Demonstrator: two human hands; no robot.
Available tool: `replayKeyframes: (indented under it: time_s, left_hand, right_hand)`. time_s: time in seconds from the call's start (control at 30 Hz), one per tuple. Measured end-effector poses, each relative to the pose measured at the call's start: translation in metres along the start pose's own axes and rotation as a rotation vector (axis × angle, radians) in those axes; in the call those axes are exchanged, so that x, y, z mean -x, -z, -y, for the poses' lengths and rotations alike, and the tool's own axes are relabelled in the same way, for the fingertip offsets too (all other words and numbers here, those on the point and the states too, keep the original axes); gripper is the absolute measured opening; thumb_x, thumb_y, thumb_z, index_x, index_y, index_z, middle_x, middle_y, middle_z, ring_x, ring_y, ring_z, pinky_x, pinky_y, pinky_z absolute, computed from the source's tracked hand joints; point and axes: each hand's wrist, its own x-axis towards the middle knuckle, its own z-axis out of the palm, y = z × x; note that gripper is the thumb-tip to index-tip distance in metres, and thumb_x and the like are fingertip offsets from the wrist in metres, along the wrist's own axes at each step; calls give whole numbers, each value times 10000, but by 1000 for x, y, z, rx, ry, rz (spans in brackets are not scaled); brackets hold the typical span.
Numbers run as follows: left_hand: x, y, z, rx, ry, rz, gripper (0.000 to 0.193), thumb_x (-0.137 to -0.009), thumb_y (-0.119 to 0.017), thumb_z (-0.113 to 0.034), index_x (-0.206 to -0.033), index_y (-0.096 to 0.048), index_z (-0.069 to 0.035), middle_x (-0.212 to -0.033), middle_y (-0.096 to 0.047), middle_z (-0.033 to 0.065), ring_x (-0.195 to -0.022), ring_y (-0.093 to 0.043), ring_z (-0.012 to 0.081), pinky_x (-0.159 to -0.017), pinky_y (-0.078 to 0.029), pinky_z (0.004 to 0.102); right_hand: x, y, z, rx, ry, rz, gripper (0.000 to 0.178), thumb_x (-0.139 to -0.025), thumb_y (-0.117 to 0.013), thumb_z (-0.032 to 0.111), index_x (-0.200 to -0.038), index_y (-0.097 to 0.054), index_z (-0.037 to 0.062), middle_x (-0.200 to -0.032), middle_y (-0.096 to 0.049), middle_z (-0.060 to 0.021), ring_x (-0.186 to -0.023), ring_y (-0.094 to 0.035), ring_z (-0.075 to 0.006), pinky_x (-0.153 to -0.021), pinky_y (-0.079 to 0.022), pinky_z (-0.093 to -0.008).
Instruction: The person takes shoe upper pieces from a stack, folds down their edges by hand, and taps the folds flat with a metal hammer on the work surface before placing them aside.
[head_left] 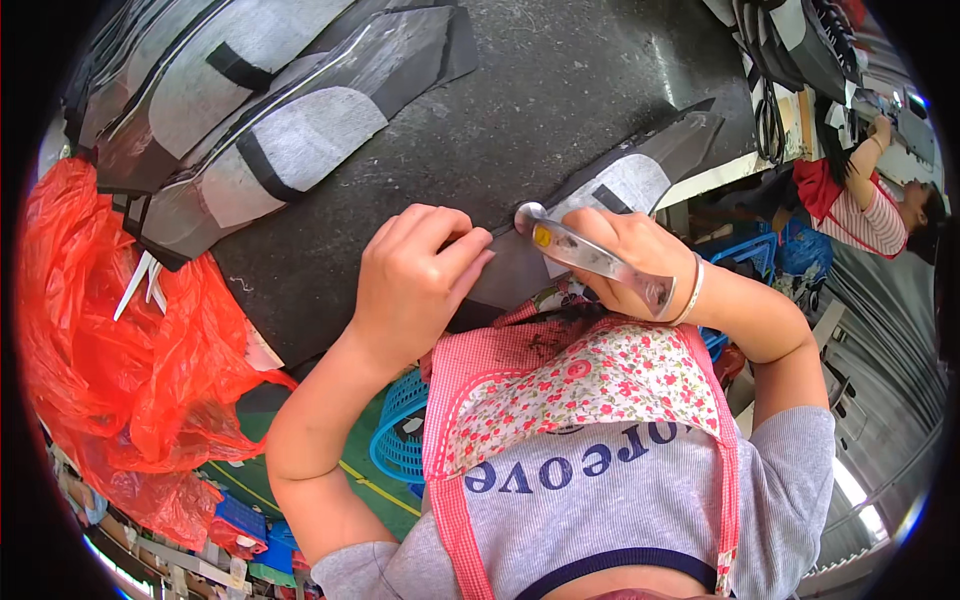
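Observation:
A metal hammer (600, 262) with a round polished face and a yellow patch on its head is in my right hand (640, 250), the fingers wrapped round its hidden handle. Under it lies a dark grey flat piece (690, 140) with a whitish patch (640, 178) and a black strip. The hammer's face is over the left edge of this piece. Just left of it is my left hand (415, 270), its fingers curled and thumb close to the forefinger, by the piece's near end. What those fingertips hold, if anything, is hidden.
Similar dark pieces (310, 140) are stacked at the back left of the black worktop (560, 90). A red plastic bag (130, 340) hangs at the left, white-handled scissors (145, 285) beside it. A blue basket (400, 425) stands below. Another person (860, 195) works at far right.

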Motion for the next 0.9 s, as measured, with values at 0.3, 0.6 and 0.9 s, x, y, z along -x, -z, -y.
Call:
replayKeyframes:
  time_s: [0.3, 0.6, 0.9]
  left_hand:
    - [11, -3, -1, -145, -106, -25, 225, -693, -759, -93, -898, -688, -34, -882, -622, 56, -823, -610, 245, -669, -475, 373]
    - [27, -7, -4, -15, 131, -160, 225, -678, -794, -94, -880, -707, -46, -824, -620, 45, -774, -599, 232, -660, -442, 370]
    - [35, -14, -13, -342, -127, -105, 234, -709, -713, -61, -913, -689, 51, -897, -639, 92, -830, -608, 247, -692, -472, 369]
  right_hand:
    - [-12, -6, 6, -42, 83, 10, 354, -756, -594, 14, -1077, -444, -1, -883, -596, -239, -748, -607, -447, -648, -492, -513]
    - [-14, -3, 11, -57, 70, 1, 389, -771, -584, 8, -1136, -450, 5, -899, -607, -243, -784, -612, -447, -670, -486, -526]
    - [-20, -8, 10, -16, 99, 27, 404, -717, -641, 25, -1072, -449, 11, -833, -583, -204, -783, -622, -420, -648, -494, -503]
